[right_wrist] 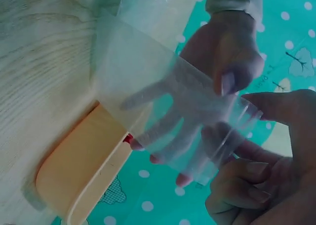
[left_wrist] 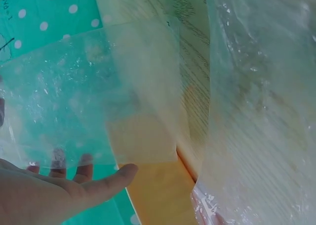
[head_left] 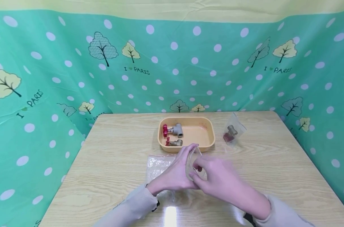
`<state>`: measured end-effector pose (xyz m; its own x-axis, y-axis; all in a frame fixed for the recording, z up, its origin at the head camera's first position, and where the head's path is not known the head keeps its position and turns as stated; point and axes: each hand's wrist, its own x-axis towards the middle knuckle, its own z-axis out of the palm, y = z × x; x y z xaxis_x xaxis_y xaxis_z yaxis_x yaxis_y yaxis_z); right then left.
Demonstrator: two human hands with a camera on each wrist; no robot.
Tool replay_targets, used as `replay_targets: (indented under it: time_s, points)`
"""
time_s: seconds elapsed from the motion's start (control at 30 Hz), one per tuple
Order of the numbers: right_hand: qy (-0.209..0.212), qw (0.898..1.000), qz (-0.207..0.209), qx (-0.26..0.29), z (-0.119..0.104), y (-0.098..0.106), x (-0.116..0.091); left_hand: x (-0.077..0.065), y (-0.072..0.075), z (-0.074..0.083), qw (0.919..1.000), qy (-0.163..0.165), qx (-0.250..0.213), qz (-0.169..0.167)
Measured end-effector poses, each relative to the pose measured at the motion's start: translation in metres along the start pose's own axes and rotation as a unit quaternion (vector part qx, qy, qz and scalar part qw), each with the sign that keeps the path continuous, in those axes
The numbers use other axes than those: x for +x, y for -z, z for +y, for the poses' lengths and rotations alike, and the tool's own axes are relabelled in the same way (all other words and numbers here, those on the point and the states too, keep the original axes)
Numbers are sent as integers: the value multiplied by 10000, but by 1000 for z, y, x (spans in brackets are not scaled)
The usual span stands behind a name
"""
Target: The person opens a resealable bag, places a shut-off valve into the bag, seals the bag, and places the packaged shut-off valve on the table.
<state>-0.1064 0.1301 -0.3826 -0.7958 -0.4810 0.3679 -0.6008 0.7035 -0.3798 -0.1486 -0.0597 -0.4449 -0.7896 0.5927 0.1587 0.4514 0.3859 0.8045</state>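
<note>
Between the two hands is a clear plastic zip bag (head_left: 190, 164), its mouth spread apart. My left hand (head_left: 177, 171) holds the bag from the left, thumb at its edge and fingers extended behind the film, as the right wrist view shows through the plastic (right_wrist: 163, 101). My right hand (head_left: 217, 176) pinches the bag's mouth, thumb on one side and fingers reaching inside. A small dark red spot shows by the right fingertips in the head view; what it is I cannot tell. No part shows through the bag in the right wrist view.
A peach tray (head_left: 200, 147) beyond the hands holds a grey valve (head_left: 177, 130) with a red handwheel and a smaller metal valve (head_left: 176, 142). At right lies a bagged valve (head_left: 231, 130). Flat clear bags (head_left: 157, 164) lie under the left forearm. A dotted green curtain (head_left: 172, 78) surrounds the table.
</note>
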Motion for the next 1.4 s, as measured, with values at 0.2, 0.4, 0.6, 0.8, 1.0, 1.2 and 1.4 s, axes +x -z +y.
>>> replay_targets:
  time_s: [0.2, 0.4, 0.6, 0.8, 1.0, 1.2, 1.4]
  points:
    - [797, 9956, 491, -52, 5, -6, 0, 1, -1, -1, 9999, 65, -85, 62]
    - [1851, 9713, 1431, -420, 14, -8, 5, 1, 0, -5, 9996, 167, -240, 3]
    - [2208, 9581, 1678, -710, 19, -1, 11, -4, 1, -13, 9993, 78, -305, -196]
    - [2022, 9636, 1523, -864, 22, 18, 13, -10, 3, -22, 9992, 140, -154, -350]
    - [1887, 9638, 1645, -917, 24, 31, 15, -13, 6, -28, 9977, 372, -285, -481]
    - [1895, 9680, 1456, -764, 22, 27, 14, -13, 9, -21, 9967, 619, 305, -422]
    - [2089, 9658, 1365, -709, 16, 11, 14, -8, 7, -7, 9982, 565, -19, 208]
